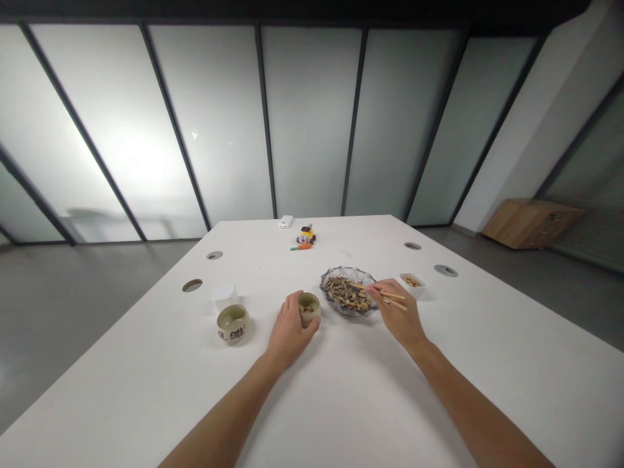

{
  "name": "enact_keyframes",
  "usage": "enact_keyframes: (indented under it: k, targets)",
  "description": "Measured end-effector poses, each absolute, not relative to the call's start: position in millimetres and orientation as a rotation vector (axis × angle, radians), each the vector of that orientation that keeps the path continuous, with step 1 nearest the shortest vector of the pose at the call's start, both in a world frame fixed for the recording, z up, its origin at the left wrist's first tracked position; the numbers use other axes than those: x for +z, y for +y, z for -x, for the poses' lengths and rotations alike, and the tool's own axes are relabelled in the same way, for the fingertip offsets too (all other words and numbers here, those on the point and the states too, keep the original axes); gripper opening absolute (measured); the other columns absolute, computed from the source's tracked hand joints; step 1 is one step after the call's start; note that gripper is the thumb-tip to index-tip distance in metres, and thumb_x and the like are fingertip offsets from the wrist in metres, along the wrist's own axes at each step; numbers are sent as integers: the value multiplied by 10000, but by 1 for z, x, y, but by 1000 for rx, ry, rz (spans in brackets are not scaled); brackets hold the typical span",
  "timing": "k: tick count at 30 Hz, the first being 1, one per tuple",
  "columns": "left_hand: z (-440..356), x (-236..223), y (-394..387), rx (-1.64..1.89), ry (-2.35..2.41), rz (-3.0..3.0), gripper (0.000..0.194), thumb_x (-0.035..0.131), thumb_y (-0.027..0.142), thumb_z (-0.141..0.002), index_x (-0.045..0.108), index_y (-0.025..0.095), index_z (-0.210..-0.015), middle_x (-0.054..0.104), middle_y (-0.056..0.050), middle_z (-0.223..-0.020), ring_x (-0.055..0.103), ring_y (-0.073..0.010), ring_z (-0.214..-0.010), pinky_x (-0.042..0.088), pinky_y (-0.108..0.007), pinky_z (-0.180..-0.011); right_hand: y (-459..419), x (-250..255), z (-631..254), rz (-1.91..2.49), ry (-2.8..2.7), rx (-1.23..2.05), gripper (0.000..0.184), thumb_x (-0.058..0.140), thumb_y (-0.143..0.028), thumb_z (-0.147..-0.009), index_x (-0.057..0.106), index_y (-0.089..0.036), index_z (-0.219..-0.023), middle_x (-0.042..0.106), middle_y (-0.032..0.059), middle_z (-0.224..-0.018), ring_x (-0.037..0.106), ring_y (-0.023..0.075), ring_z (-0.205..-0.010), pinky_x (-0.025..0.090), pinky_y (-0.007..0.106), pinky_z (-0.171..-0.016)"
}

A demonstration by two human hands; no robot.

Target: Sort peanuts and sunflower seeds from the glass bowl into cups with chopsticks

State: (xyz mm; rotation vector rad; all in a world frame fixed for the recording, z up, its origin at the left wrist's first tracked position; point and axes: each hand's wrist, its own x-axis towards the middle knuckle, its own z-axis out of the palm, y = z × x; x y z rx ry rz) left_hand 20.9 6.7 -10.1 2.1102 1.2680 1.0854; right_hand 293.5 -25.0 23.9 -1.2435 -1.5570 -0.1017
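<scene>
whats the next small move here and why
Probably pinch one of the seed-like pieces with the chopsticks: the right hand has their tips at the glass bowl's contents, and the left hand holds the small cup nearby.

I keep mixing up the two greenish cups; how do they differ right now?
The held cup has the left hand around it; the lettered cup stands untouched. The held cup contains small pieces; the lettered cup shows a bare inside. Both are round, greenish and upright.
</scene>
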Motion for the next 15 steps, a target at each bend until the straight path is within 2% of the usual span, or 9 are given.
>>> enact_keyframes:
  k: [15]
  targets:
    - [-20,-9,6,1079,1266,-2132,579,687,319,-891,473,215,-1418,592,-140,-1387,593,-297,-1277,466,-486,-1131,-25,25,-297,1224,-1593,-92,385,581,-552,-1024,727,-240,-853,698,52,-828,661,207,-750,544,343,-698]
